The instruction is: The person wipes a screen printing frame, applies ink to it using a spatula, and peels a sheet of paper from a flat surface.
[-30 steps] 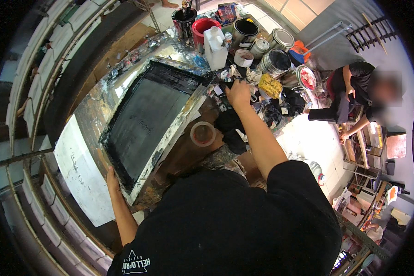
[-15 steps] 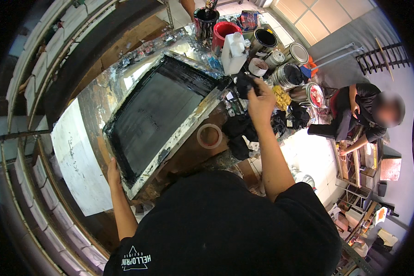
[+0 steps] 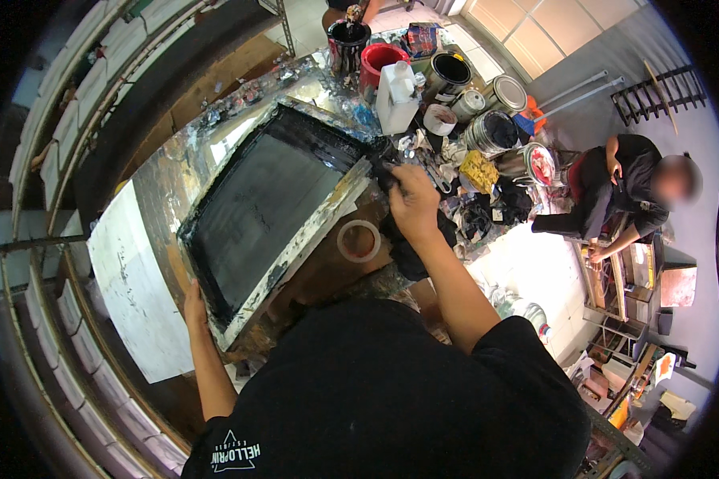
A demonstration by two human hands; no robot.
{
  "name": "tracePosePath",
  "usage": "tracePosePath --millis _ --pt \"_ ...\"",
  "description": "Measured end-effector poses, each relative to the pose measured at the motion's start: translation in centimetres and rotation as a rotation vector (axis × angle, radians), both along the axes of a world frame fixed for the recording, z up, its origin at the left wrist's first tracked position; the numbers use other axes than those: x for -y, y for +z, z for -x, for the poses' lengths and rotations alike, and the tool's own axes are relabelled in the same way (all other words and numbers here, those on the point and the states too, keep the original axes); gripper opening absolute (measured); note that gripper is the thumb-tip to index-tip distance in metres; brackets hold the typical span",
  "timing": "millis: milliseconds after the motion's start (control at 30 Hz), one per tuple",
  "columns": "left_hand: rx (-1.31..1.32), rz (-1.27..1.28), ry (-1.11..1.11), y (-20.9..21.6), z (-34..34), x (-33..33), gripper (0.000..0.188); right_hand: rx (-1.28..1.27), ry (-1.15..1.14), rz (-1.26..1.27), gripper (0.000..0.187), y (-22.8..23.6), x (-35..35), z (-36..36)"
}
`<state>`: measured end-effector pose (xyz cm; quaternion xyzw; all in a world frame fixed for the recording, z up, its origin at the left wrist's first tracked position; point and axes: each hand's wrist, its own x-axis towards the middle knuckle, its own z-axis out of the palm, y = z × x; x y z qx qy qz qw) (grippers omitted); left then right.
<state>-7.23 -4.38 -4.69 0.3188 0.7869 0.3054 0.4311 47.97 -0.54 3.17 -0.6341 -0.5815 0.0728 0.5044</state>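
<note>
A screen printing frame (image 3: 299, 259) lies tilted across the worktable, its grey mesh (image 3: 252, 207) bordered by thick black ink. My left hand (image 3: 196, 309) grips the frame's near left edge, fingers partly hidden along its side. At the far right corner, my right hand (image 3: 415, 205) is closed on a bunched black rag (image 3: 384, 173) and presses it against the wood. Just inside the near edge of the table, a pale tape ring (image 3: 341, 241) lies beside the frame. Dark cloths (image 3: 411, 259) are heaped under my right wrist.
Beyond the frame stand a white jug (image 3: 397, 104), a red bucket (image 3: 378, 57) and several ink cans (image 3: 491, 132). A yellow sponge (image 3: 478, 172) sits among rags to the right. White paper (image 3: 128, 271) hangs at left. Another person (image 3: 627, 180) sits at far right.
My right hand has come left and nearer with the black rag, from above the cloths and cans onto the frame's corner. My left hand keeps its hold.
</note>
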Motion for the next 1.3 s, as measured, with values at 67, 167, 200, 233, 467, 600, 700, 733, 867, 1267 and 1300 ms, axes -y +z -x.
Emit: tracePosePath --millis 67,167,200,233,467,600,700,733,867,1267,1300 --pt "0.03 0.004 0.027 -1.0 1.2 0.2 0.059 -0.183 -0.177 0.129 0.027 1.3 0.5 0.1" --pt "0.1 0.014 0.008 -1.3 2.0 -0.4 0.058 -0.553 -0.257 0.047 0.026 -2.9 -1.1 -3.1" --pt "0.096 0.023 0.001 -1.1 2.0 -0.3 0.058 -0.741 -0.152 0.072 0.03 -0.7 -1.8 -2.7" --pt "0.094 0.029 -0.016 -0.7 1.7 -0.7 0.057 -0.722 -0.081 0.14 0.029 -0.6 -2.4 -3.1" --pt "0.182 0.038 0.052 -2.2 3.8 -0.4 0.056 -0.521 0.251 0.359 0.026 -0.8 -5.0 -5.5" --pt "0.128 0.029 0.058 -1.9 2.5 -0.6 0.057 -0.268 0.007 0.416 0.03 0.3 -4.1 -4.0" --pt "0.014 0.0 0.031 -2.4 2.6 0.1 0.058 -0.18 -0.079 0.363 0.027 2.4 -2.8 -2.0" --pt "-0.017 -0.006 0.029 -2.1 2.2 0.1 0.058 -0.156 -0.068 0.403 0.024 4.2 -2.2 -1.7" --pt "-0.086 0.027 -0.023 0.5 -0.7 -0.3 0.059 -0.008 -0.033 0.189 0.021 5.8 -2.5 -2.7" --pt "-0.052 -0.041 0.031 -0.4 -1.7 0.9 0.063 0.741 0.422 0.444 0.017 6.4 -4.8 -0.1" --pt "-0.034 -0.035 0.055 0.1 -2.4 0.9 0.063 0.764 0.39 0.442 0.014 6.6 -4.2 0.4"
